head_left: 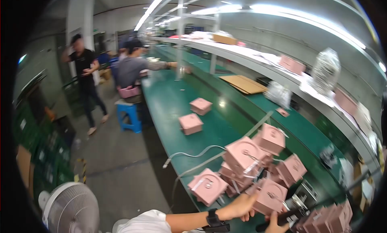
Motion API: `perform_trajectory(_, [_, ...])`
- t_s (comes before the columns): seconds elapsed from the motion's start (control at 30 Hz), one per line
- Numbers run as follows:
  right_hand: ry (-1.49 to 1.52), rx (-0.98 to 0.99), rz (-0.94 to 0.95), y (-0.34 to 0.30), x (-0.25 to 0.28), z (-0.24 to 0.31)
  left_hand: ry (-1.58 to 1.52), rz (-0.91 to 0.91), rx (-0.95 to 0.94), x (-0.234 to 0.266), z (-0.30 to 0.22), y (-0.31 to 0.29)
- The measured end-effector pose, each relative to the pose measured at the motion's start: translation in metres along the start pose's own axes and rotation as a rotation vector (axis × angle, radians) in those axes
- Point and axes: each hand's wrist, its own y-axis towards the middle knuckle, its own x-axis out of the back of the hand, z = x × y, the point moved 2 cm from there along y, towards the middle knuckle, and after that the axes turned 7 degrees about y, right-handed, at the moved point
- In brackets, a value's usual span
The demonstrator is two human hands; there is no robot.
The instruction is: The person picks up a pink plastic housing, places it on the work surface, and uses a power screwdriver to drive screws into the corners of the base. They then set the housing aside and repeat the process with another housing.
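A pink box (pixel 269 196) with a round outline and a small emblem on its face is tilted between my hands near the lower edge. My left hand (pixel 241 207) reaches in from the left, its fingers bent against the box's left side. At the box's near edge my right hand (pixel 277 225) grips it; the thumb shows, the other fingers are mostly hidden. A black band (pixel 214 219) circles my left wrist. Just beyond lies a heap of similar pink boxes (pixel 244 155), stacked at odd angles, some with pale strips. Another pink box (pixel 207 186) sits left of the heap.
Two pink boxes (pixel 190 123) stand farther along the green table (pixel 161 92). A white cable (pixel 197 153) crosses its left edge. Metal equipment (pixel 300 198) and a row of pink boxes (pixel 326 220) are at right. A fan (pixel 72 209) stands lower left; people are beyond.
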Motion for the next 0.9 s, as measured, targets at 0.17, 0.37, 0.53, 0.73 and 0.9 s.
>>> perform_trajectory(0.17, [-0.007,0.04,0.04,0.0,-0.006,0.012,0.161,-0.182,-0.204,0.006,-0.019,-0.044])
perform_trajectory(0.37, [0.056,-0.061,0.037,-0.005,-0.033,0.035,0.358,-0.2,-0.479,0.021,-0.013,-0.059])
perform_trajectory(0.53, [0.02,0.026,-0.015,-0.008,-0.017,0.03,0.518,-0.246,-0.359,0.089,-0.078,-0.13])
perform_trajectory(0.73, [-0.021,0.113,0.014,-0.029,0.033,0.024,0.716,-1.099,-0.466,0.269,-0.123,-0.113])
perform_trajectory(0.9, [-0.099,0.118,0.011,-0.039,0.066,0.001,0.976,-1.058,-0.089,0.417,-0.079,-0.04])
